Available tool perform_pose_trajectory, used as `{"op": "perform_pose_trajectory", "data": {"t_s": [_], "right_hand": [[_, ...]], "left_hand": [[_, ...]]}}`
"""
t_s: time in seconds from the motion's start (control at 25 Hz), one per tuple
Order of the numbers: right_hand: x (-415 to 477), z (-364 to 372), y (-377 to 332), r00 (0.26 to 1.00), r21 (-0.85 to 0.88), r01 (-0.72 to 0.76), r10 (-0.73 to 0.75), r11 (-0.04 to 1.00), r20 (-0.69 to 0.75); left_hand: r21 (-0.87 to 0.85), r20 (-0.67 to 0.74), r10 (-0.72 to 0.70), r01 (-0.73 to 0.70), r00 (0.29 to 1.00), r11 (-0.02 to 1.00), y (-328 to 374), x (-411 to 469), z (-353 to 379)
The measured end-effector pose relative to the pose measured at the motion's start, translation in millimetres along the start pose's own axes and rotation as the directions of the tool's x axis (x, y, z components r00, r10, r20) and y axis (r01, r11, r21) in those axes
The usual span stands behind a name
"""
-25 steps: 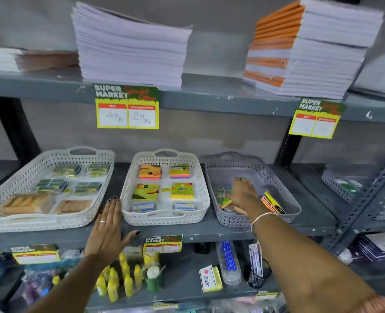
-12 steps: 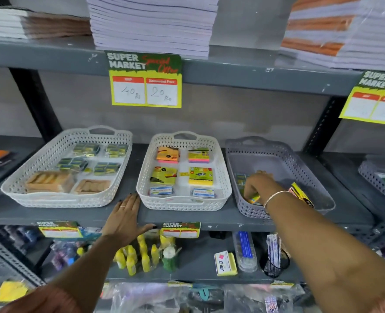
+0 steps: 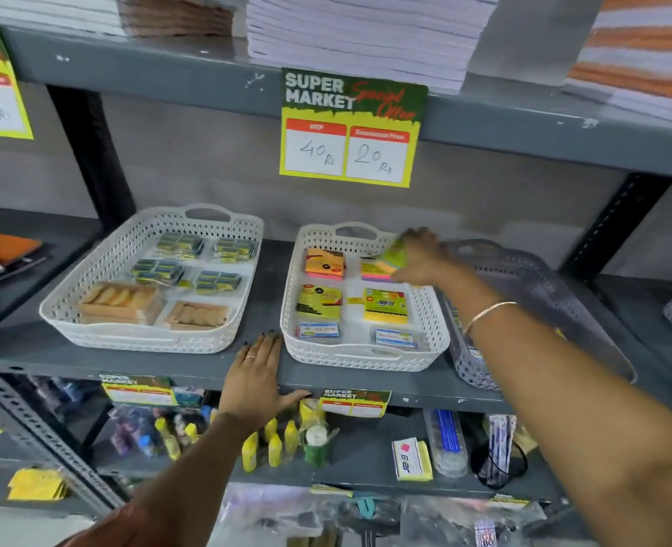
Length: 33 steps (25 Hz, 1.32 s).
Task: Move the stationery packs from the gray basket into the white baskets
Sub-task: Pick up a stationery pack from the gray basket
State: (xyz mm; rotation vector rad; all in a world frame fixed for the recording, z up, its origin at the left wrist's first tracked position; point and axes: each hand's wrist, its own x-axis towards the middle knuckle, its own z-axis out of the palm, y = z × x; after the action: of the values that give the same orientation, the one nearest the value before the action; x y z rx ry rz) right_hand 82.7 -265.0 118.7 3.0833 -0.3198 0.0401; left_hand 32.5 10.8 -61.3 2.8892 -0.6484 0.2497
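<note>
Being carried over the middle white perforated plastic basket (image 3: pixel 437 325), a blurred green pack (image 3: pixel 395 252) is being pinched by the right hand (image 3: pixel 421 256); left hand (image 3: pixel 253 379) is being rested flat, spread; gray perforated basket (image 3: pixel 539 294) contents hidden.

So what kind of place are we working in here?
Most likely a shop's stationery aisle: a "Super Market" special-offer price tag hangs from a gray metal shelf, stacked notebooks sit above, and glue bottles below.

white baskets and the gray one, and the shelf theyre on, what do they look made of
The two white baskets and the gray basket look like moulded plastic, slightly glossy: perforated lattice walls, moulded handle cutouts. The shelf looks like gray-painted metal, matte: chipped paint at the edge and slotted angle uprights, though this is a guess from the look alone.
</note>
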Motion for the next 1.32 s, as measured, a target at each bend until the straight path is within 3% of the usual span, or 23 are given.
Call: {"op": "perform_pose_trajectory", "data": {"t_s": [0.08, 0.16, 0.36, 0.68, 0.76, 0.84, 0.92, 1.0, 1.08, 1.2, 1.32], "right_hand": [[11.4, 23.5, -47.3, 0.978, 0.129, 0.178, -0.189, 0.976, 0.084], [23.2, 53.9, -80.2, 0.949, 0.178, 0.242, -0.271, 0.954, 0.16], [49.2, 99.8, -105.1, 0.909, 0.26, 0.28, -0.342, 0.924, 0.237], [51.8, 102.4, -106.3, 0.889, 0.334, 0.225, -0.333, 0.915, 0.314], [46.5, 90.2, -99.1, 0.943, 0.4, 0.188, -0.279, 0.897, 0.181], [37.8, 76.0, -82.7, 0.993, 0.489, 0.114, -0.095, 0.865, -0.064], [28.2, 62.2, -56.9, 0.953, 0.574, 0.006, 0.169, 0.819, -0.252], [19.5, 49.8, -18.8, 0.883, 0.545, -0.13, 0.347, 0.828, -0.318], [8.4, 42.9, 27.8, 0.886, 0.363, -0.326, 0.416, 0.873, -0.204], [-12.8, 43.7, 85.8, 0.874, -0.008, -0.442, 0.433, 0.897, 0.221], [-37.1, 53.9, 103.8, 0.647, -0.155, -0.424, 0.419, 0.892, 0.638]], "left_hand": [[-0.008, 0.001, -0.007, 0.007, 1.0, 1.0, -1.0, 0.7, 2.6], [0.0, 0.008, -0.01, 0.01, 1.0, 1.0, -1.9, 1.2, 4.9], [0.006, -0.006, -0.009, 0.009, 1.0, 1.0, -5.3, 3.0, 10.8], [-0.002, -0.002, 0.001, -0.001, 1.0, 1.0, -5.7, 2.5, 10.1], [-0.016, -0.005, -0.004, 0.004, 1.0, 1.0, -4.7, 1.8, 8.2], [-0.001, 0.007, -0.011, 0.011, 1.0, 1.0, -3.6, 2.2, 6.4], [0.01, 0.016, -0.017, 0.017, 1.0, 1.0, -3.4, 1.8, 5.5], [0.037, 0.029, -0.021, 0.02, 0.999, 0.999, -3.2, 1.0, 4.2], [0.055, 0.028, -0.019, 0.018, 0.999, 0.998, -2.7, 0.8, 3.4], [0.051, 0.011, -0.01, 0.009, 1.0, 0.999, -0.5, 1.5, 0.8], [0.033, 0.006, -0.004, 0.004, 1.0, 0.999, 1.1, 0.7, -2.5]]}}
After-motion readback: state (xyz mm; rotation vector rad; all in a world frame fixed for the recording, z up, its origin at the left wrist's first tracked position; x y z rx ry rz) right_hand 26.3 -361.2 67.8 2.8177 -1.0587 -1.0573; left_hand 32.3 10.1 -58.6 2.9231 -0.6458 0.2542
